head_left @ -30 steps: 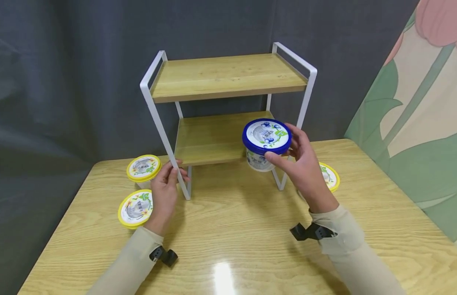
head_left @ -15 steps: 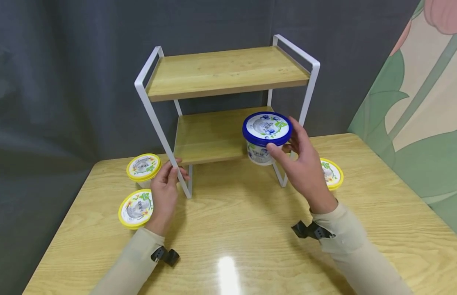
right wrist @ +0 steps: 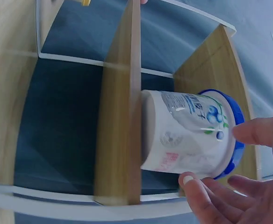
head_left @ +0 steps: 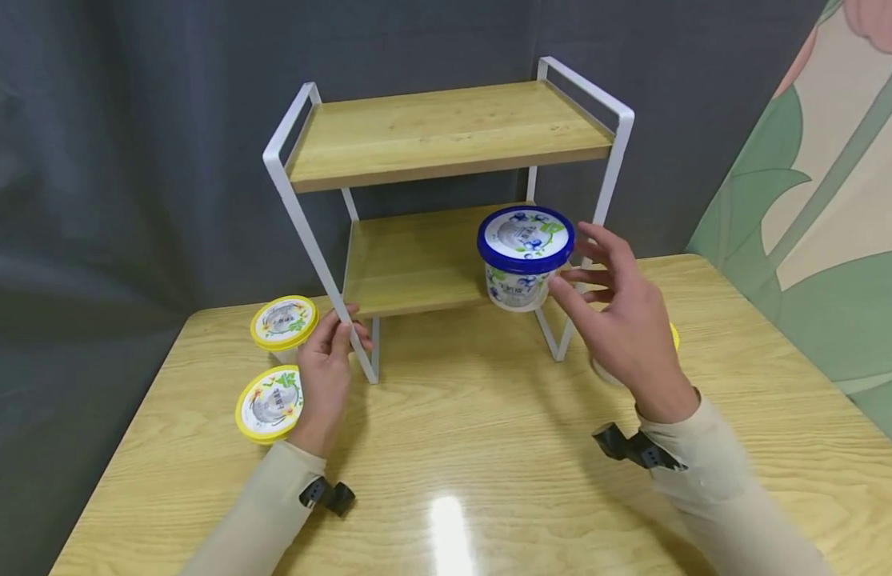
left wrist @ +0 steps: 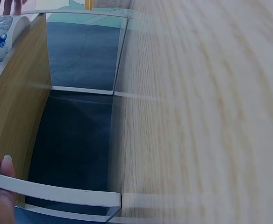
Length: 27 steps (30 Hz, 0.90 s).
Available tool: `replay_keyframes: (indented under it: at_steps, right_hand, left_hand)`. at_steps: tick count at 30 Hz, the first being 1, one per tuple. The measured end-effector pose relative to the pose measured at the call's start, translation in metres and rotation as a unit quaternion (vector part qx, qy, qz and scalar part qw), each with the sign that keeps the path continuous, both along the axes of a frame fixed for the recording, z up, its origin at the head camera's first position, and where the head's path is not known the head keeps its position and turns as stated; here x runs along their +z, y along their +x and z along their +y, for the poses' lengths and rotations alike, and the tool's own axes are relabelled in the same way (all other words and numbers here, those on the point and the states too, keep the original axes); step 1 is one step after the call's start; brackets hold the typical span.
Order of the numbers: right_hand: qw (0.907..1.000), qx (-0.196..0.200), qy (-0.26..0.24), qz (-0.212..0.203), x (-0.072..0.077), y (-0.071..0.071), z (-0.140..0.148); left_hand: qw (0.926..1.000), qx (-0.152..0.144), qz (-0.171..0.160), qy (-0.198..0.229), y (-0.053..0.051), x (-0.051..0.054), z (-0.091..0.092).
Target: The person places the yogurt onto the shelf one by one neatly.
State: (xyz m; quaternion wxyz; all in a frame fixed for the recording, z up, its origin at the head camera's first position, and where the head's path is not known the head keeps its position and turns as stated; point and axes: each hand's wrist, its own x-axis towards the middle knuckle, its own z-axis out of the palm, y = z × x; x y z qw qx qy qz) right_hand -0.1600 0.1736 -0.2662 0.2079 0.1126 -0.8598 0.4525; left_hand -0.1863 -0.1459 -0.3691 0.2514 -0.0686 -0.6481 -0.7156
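Note:
A plastic tub with a dark blue lid and blueberry pictures [head_left: 519, 290] stands upright near the right front of the wooden lower shelf [head_left: 410, 264]; the right wrist view shows its base against the board. My right hand [head_left: 629, 320] is beside it with fingers spread and loosely bent. The thumb tip is very near the tub or touching it; I cannot tell which. At the rack's left side my left hand [head_left: 326, 380] grips the white metal leg [head_left: 309, 240] low down. In the left wrist view its fingertips [left wrist: 6, 163] show behind the white bar.
The rack's upper shelf [head_left: 453, 132] lies above the tub. Two yellow-lidded tubs [head_left: 283, 322] stand on the table [head_left: 417, 448] left of the rack. Another yellow-lidded tub [head_left: 606, 372] at right is mostly hidden by my right hand. A dark curtain [head_left: 129, 160] hangs behind.
My right hand has loosened from the blue-lidded tub and moved slightly right, its fingers now spread. My left hand keeps its grip on the leg. The head view has shifted slightly.

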Motion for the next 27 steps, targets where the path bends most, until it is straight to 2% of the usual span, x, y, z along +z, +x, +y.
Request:
replay_keyframes:
  at_steps: [12, 17, 19, 21, 23, 25, 27]
  right_hand:
    - [0.9950, 0.002, 0.100, -0.004, 0.003, 0.001, 0.005]
    - [0.9960, -0.002, 0.088, -0.013, 0.002, 0.001, 0.006]
    - [0.9970, -0.015, 0.076, -0.002, 0.000, 0.000, 0.005]
    - [0.9966, -0.032, 0.068, 0.032, -0.003, -0.002, 0.002]
    - [0.9922, -0.042, 0.071, 0.093, -0.008, -0.005, 0.000]
    - [0.9818, -0.036, 0.084, 0.167, -0.012, -0.008, -0.003]
    - [0.9650, -0.014, 0.114, 0.236, -0.014, -0.009, -0.005]
  left_hand:
    - [0.9999, 0.004, -0.008, -0.007, 0.003, 0.000, 0.001]
    - [0.9999, 0.005, -0.010, -0.005, 0.003, -0.001, 0.001]
    - [1.0000, 0.003, -0.008, -0.004, 0.003, -0.001, 0.001]
    - [1.0000, 0.002, -0.007, -0.005, 0.002, -0.001, 0.001]
    - [1.0000, 0.002, -0.007, -0.006, 0.002, 0.000, 0.000]
    - [1.0000, 0.001, -0.008, -0.005, 0.002, -0.001, 0.000]
    - [1.0000, -0.003, -0.007, -0.002, 0.002, 0.000, 0.001]
